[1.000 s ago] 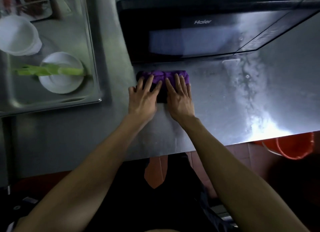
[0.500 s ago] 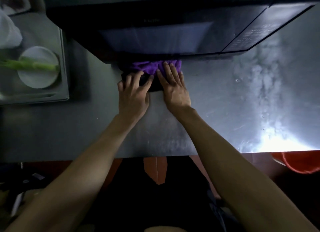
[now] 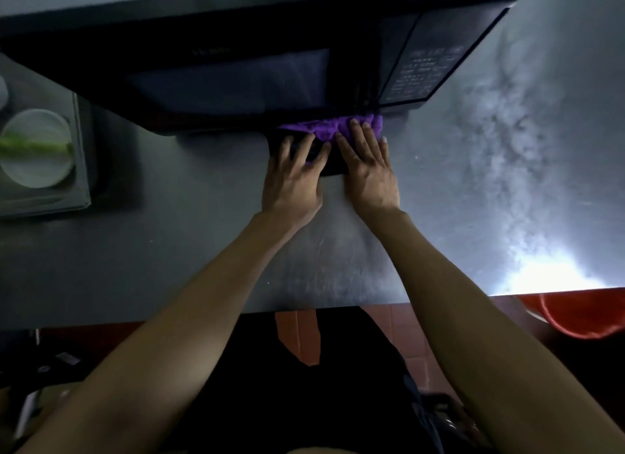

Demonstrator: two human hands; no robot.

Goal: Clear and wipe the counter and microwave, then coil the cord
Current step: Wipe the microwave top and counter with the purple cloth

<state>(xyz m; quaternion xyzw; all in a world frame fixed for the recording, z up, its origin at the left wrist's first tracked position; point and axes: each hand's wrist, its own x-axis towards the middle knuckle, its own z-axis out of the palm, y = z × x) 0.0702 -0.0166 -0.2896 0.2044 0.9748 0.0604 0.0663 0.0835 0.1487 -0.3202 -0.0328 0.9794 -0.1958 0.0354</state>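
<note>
My left hand (image 3: 293,179) and my right hand (image 3: 367,169) lie side by side with fingers straight, both pressing flat on the purple cloth (image 3: 333,130); neither is curled round it. The cloth sits on the steel counter (image 3: 203,243), its far edge tucked against the bottom front edge of the black microwave (image 3: 257,64), under the seam between door and keypad panel. From the cloth, bare counter runs toward 3 o'clock, streaked and glaring at its near corner, and toward 9 o'clock as far as the sink tray (image 3: 81,169). A white bowl (image 3: 37,149) lies in that tray with a green stalk (image 3: 33,145) across it. The counter's near edge is at 6 o'clock. An orange bucket (image 3: 581,315) sits below it at 4 o'clock.
</note>
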